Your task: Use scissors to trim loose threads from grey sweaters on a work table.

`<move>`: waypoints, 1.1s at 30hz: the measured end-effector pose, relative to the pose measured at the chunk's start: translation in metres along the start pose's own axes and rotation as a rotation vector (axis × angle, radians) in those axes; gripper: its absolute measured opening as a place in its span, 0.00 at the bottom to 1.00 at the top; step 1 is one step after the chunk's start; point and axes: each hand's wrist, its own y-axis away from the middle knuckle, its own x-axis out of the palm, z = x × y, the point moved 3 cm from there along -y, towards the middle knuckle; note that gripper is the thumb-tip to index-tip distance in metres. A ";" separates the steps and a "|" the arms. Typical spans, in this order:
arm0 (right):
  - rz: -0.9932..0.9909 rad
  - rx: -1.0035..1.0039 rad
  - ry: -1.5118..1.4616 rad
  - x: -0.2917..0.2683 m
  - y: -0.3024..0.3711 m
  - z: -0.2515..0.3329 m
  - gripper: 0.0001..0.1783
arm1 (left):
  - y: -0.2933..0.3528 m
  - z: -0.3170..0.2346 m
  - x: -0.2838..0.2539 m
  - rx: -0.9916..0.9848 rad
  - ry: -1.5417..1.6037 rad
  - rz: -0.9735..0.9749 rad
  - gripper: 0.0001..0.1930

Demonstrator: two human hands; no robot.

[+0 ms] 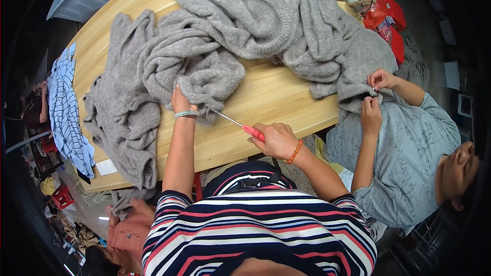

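Observation:
My left hand [181,101] is closed on a fold of a fuzzy grey knit sweater [217,74], with part of the fingers tucked under the fabric. In my right hand [279,140] is a tool with a red handle [251,132] and a thin straight metal shaft [228,118]. The shaft points up and left to the sweater's lower edge, beside my left wrist. Its tip is too small or hidden in the knit to make out.
More grey knits [266,10] lie heaped across the pale wooden table [266,94]. At right a co-worker's hands [376,92] hold a grey knit edge. Blue checked cloth [66,107] hangs over the left rim. Another person [130,225] sits at lower left.

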 end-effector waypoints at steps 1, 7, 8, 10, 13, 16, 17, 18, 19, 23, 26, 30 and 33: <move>-0.003 -0.008 0.004 0.001 -0.001 0.001 0.18 | -0.001 -0.002 -0.001 -0.012 0.002 0.031 0.17; -0.021 -0.085 0.038 0.001 -0.005 0.020 0.19 | -0.024 0.026 -0.045 -0.142 0.020 0.057 0.17; -0.041 -0.036 0.032 0.002 -0.001 0.009 0.18 | -0.003 0.036 -0.025 -0.132 0.001 0.090 0.17; -0.058 -0.048 0.033 0.004 0.001 0.004 0.17 | 0.030 0.036 -0.015 -0.059 -0.088 0.092 0.17; -0.153 -0.019 0.026 0.003 0.003 0.005 0.18 | 0.050 0.019 -0.029 0.222 -0.479 0.118 0.24; -0.181 -0.035 0.019 0.007 0.005 0.001 0.17 | 0.069 -0.023 -0.009 0.731 -0.992 0.151 0.40; -0.192 -0.013 -0.010 0.009 0.005 -0.001 0.17 | 0.077 -0.041 0.000 0.997 -1.192 0.145 0.50; -0.204 0.012 -0.039 0.010 0.006 -0.004 0.17 | 0.078 -0.052 0.004 1.016 -1.182 0.106 0.50; -0.195 -0.027 -0.023 0.013 0.005 -0.005 0.17 | 0.077 -0.060 0.008 1.027 -1.401 -0.075 0.56; -0.243 -0.008 -0.017 0.016 0.008 -0.013 0.16 | 0.032 -0.051 -0.002 0.669 -1.603 -0.133 0.59; -0.248 -0.006 -0.010 0.018 0.004 -0.005 0.16 | 0.009 -0.033 -0.017 0.367 -1.539 0.173 0.44; -0.278 -0.009 -0.059 0.009 0.001 0.007 0.15 | 0.015 -0.043 -0.016 0.308 -1.116 0.397 0.32; -0.326 0.033 -0.095 0.000 0.004 0.006 0.13 | 0.039 -0.108 0.020 0.223 -0.501 0.376 0.18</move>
